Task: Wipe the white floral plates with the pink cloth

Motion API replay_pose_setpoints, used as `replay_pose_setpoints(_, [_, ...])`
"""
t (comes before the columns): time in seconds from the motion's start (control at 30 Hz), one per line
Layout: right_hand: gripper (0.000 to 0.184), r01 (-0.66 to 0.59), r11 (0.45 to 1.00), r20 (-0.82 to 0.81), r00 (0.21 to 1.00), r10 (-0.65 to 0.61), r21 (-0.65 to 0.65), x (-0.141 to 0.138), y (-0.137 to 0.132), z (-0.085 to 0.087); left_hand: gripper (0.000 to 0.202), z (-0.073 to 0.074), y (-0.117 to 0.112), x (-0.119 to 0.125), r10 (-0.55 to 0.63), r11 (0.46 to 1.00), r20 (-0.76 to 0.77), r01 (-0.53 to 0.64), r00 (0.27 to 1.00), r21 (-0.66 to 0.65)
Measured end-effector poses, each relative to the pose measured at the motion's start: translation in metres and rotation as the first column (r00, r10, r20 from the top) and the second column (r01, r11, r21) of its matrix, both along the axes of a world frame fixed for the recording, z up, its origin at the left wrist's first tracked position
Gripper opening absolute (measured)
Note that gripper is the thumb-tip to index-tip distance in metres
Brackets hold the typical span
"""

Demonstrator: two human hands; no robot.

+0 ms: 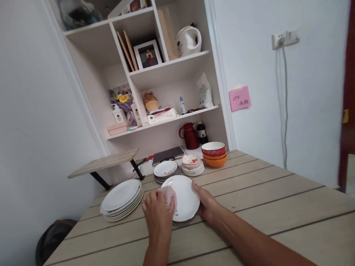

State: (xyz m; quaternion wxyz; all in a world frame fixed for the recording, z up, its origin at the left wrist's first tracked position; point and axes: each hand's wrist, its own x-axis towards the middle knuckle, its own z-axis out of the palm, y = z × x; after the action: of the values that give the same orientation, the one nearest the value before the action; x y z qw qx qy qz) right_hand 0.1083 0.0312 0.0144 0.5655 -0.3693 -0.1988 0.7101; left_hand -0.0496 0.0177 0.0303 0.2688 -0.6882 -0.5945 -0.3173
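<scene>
My right hand (206, 202) grips the right edge of a white plate (186, 199), thumb on top and fingers underneath. The plate has small floral marks and is tilted toward me above the table. With my left hand (159, 205) I press a pale pinkish cloth (169, 195) on the plate's left side, fingers closed over it. Just behind the plate is a stack of dark-rimmed patterned plates (165, 169). Left of my left hand stands a stack of larger white plates (122, 195).
Small dishes (192, 165) and stacked red and orange bowls (214, 155) stand at the table's back. Behind them are a red jug (190, 136), a dark bottle (202, 133) and a dark laptop-like slab (168, 154). A raised wooden stand (105, 162) is at left.
</scene>
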Motion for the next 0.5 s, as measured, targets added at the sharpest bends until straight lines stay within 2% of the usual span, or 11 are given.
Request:
replay_pose_setpoints(0.07, [0.044, 0.006, 1.000, -0.016, 1.000, -0.006, -0.017, 0.0017, -0.0010, 0.0024, 0.022, -0.0007, -0.0014, 0.0045, -0.071, 0.995, 0.002, 0.071, 0.997, 0.076])
replay_pose_setpoints(0.13, [0.044, 0.017, 1.000, 0.006, 1.000, -0.017, -0.024, 0.0009, -0.0020, 0.0033, 0.020, -0.0024, -0.0017, 0.0069, -0.158, 0.984, -0.016, 0.159, 0.987, 0.078])
replay_pose_setpoints(0.2, [0.043, 0.026, 1.000, 0.038, 0.999, -0.026, -0.013, -0.0010, -0.0021, 0.0023, 0.017, -0.0037, -0.0017, 0.0072, -0.264, 0.964, -0.030, 0.262, 0.964, -0.052])
replay_pose_setpoints(0.3, [0.042, 0.032, 0.999, 0.079, 0.996, -0.031, -0.016, -0.0030, -0.0011, -0.0002, 0.014, -0.0038, -0.0031, 0.0068, -0.404, 0.881, 0.009, 0.392, 0.915, -0.264])
replay_pose_setpoints(0.37, [0.041, 0.033, 0.999, 0.096, 0.995, -0.031, -0.015, -0.0031, -0.0009, -0.0010, 0.014, -0.0028, -0.0046, 0.0077, -0.441, 0.853, 0.031, 0.429, 0.897, -0.297])
replay_pose_setpoints(0.43, [0.041, 0.039, 0.999, 0.107, 0.994, -0.037, -0.012, -0.0027, -0.0015, -0.0005, 0.015, -0.0022, -0.0054, 0.0089, -0.430, 0.866, 0.034, 0.423, 0.902, -0.268])
replay_pose_setpoints(0.5, [0.041, 0.038, 0.999, 0.109, 0.993, -0.036, -0.011, -0.0027, -0.0027, 0.0007, 0.016, -0.0032, -0.0043, 0.0093, -0.399, 0.898, 0.041, 0.400, 0.916, -0.182])
